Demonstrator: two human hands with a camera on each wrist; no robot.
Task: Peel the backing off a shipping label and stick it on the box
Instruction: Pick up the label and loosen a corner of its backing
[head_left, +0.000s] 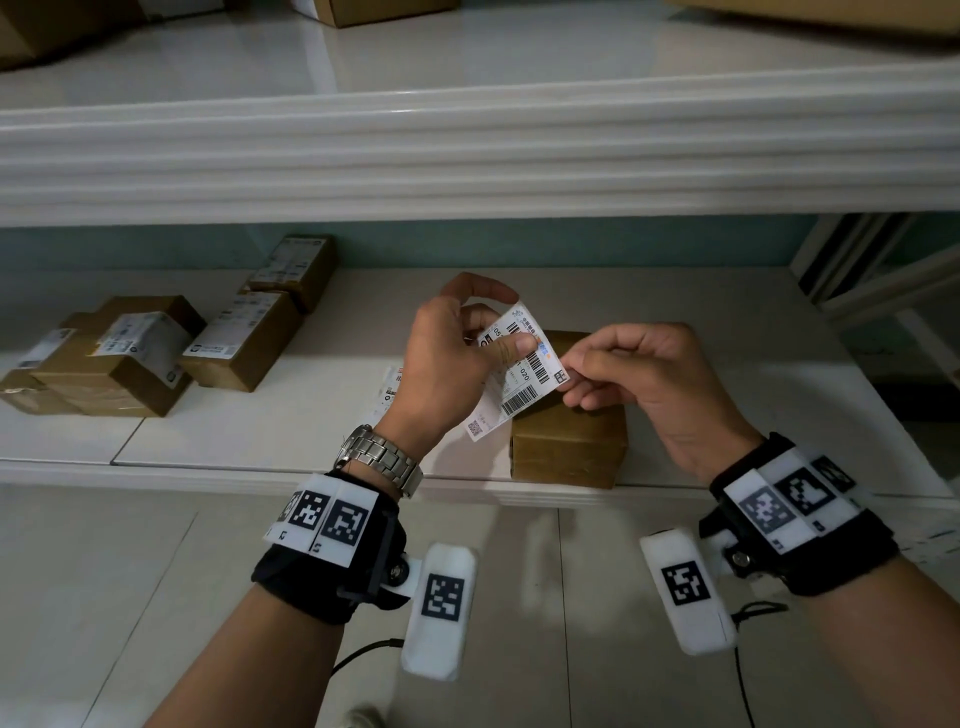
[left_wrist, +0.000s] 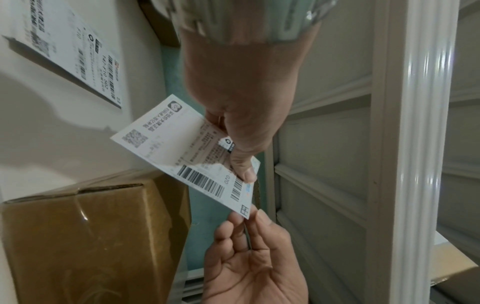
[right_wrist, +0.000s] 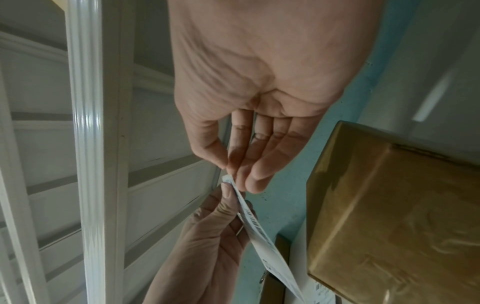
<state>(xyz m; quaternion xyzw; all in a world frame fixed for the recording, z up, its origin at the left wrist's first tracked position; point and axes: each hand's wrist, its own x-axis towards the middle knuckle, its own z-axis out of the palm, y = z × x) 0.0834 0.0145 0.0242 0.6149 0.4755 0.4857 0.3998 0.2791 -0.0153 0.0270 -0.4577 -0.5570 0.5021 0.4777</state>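
Observation:
A white shipping label (head_left: 519, 371) with barcodes is held in the air above a brown taped box (head_left: 569, 447) on the white shelf (head_left: 311, 431). My left hand (head_left: 498, 332) grips the label's upper part, thumb on its printed face. My right hand (head_left: 569, 379) pinches the label's right corner between thumb and forefinger. The left wrist view shows the label (left_wrist: 182, 152), the left thumb (left_wrist: 244, 166), the right hand's fingertips (left_wrist: 250, 218) at the corner and the box (left_wrist: 91, 236) below. In the right wrist view the label (right_wrist: 262, 236) appears edge-on beside the box (right_wrist: 389, 205).
Several labelled brown boxes (head_left: 130, 353) stand on the shelf's left side, with more (head_left: 291, 270) behind them. Another label sheet (head_left: 392, 384) lies flat on the shelf behind my left wrist. A thick white upper shelf edge (head_left: 467, 156) overhangs. A white panelled frame (head_left: 857, 270) stands at the right.

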